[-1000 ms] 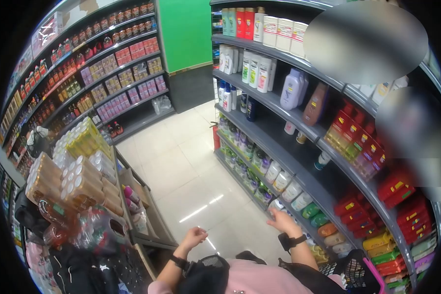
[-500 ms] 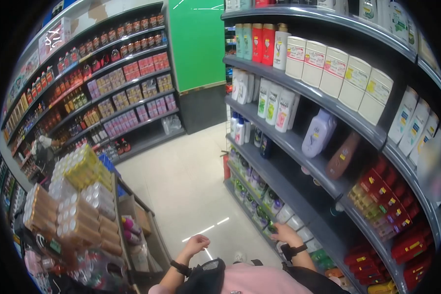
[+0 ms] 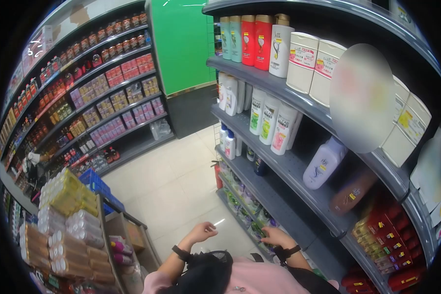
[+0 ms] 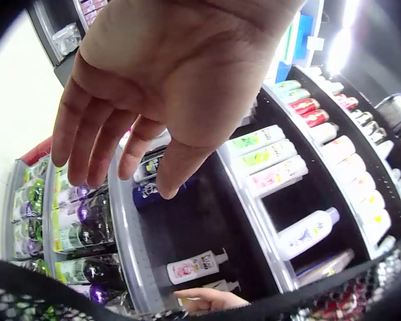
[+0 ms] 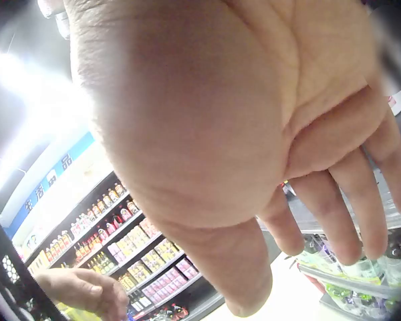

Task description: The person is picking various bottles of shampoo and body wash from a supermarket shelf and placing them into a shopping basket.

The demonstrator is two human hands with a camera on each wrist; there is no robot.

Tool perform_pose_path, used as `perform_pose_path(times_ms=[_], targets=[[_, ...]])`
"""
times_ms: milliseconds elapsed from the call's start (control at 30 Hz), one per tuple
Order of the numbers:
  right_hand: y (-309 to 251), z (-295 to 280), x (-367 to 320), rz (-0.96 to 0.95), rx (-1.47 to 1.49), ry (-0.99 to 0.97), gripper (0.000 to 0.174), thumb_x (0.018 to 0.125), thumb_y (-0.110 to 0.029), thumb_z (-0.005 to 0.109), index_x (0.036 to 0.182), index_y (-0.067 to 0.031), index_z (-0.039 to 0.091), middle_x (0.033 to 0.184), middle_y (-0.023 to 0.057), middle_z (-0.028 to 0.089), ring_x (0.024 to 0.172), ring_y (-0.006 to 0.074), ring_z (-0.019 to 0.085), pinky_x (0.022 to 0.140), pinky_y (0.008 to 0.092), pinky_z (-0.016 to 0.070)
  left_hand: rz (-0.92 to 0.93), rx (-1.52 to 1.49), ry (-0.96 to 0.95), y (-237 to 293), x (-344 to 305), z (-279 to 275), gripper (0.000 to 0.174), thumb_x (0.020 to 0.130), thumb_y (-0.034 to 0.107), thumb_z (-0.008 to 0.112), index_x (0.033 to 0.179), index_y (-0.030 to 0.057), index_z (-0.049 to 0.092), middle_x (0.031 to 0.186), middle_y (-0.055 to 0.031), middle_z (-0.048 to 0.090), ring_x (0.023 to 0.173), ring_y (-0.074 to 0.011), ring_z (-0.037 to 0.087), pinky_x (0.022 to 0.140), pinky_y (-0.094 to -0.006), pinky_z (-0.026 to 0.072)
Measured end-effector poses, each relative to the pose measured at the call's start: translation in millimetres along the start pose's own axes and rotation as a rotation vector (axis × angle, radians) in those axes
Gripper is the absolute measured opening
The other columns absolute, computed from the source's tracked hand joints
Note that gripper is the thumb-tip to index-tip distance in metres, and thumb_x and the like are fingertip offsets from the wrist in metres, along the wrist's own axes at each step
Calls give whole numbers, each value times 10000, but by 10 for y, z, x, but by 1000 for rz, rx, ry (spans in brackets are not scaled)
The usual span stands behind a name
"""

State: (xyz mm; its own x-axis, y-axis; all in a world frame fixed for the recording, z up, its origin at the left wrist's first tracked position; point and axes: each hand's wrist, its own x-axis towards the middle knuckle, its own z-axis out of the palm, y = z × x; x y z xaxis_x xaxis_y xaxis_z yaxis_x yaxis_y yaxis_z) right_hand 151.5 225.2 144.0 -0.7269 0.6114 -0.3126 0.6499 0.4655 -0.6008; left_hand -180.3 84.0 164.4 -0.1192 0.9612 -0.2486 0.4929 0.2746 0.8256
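Right hand [image 3: 281, 238]: relaxed, fingers loosely bent, hovers near the shampoo rack's [image 3: 245, 73] lower tiers.
Left hand [image 3: 201, 233]: relaxed, over the aisle floor [image 3: 176, 166], farther from the shampoo rack.
Purple-capped bottles [image 4: 97, 210]: line the shampoo rack's lower tiers.
CLEAR shampoo bottles [image 3: 269, 121]: upright on the shampoo rack's middle tier, with a lavender bottle [image 3: 324, 164].
Can packs [image 3: 73, 196]: stacked across the aisle from the shampoo rack.

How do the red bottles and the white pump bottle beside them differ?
Color: the red bottles are red-bodied, the white pump bottle white.
Top: the red bottles are flat-topped; the white pump bottle has a gold-toned pump.
Count: two red bottles show at the front, against one white pump bottle.
Shared: all stand upright on the same shelf.
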Motion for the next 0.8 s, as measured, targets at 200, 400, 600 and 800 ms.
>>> perform_pose_path(times_ms=[200, 400, 600, 800], targets=[[-77, -277, 654, 26, 174, 132, 535, 759, -279, 724, 1200, -40, 538, 980, 187, 645, 906, 315, 623, 770, 373, 487, -121, -43, -155, -132, 748, -454, 372, 793, 289, 709, 1028, 13, 624, 852, -128, 664, 768, -193, 632, 677, -314, 512], [-415, -692, 1898, 29, 221, 341, 587, 754, -224, 728, 1259, -43, 490, 1077, 195, 612, 921, 287, 628, 793, 357, 499, 110, 13, -123, 35, 1764, -1170, 392, 803, 288, 699, 1056, 1, 612, 873, -128, 666, 774, -199, 635, 691, -319, 514], [-749, -1201, 3240, 84, 196, 825, 745, 770, -261, 695, 1338, 61, 338, 1339, 298, 393, 1243, 436, 391, 1040, 434, 331, 132, -8, -93, -425, 2360, -2059, 379, 810, 274, 690, 1057, -2, 610, 887, -128, 668, 782, -204, 636, 704, -323, 519], [-509, -1565, 4333, 443, 29, 888, 571, 808, -342, 633, 1267, -37, 484, 1261, 214, 511, 1160, 376, 492, 975, 421, 388, -72, -64, -87, -953, 2762, -2730, 327, 828, 239, 679, 1043, 3, 607, 862, -106, 666, 767, -172, 637, 671, -297, 517]])
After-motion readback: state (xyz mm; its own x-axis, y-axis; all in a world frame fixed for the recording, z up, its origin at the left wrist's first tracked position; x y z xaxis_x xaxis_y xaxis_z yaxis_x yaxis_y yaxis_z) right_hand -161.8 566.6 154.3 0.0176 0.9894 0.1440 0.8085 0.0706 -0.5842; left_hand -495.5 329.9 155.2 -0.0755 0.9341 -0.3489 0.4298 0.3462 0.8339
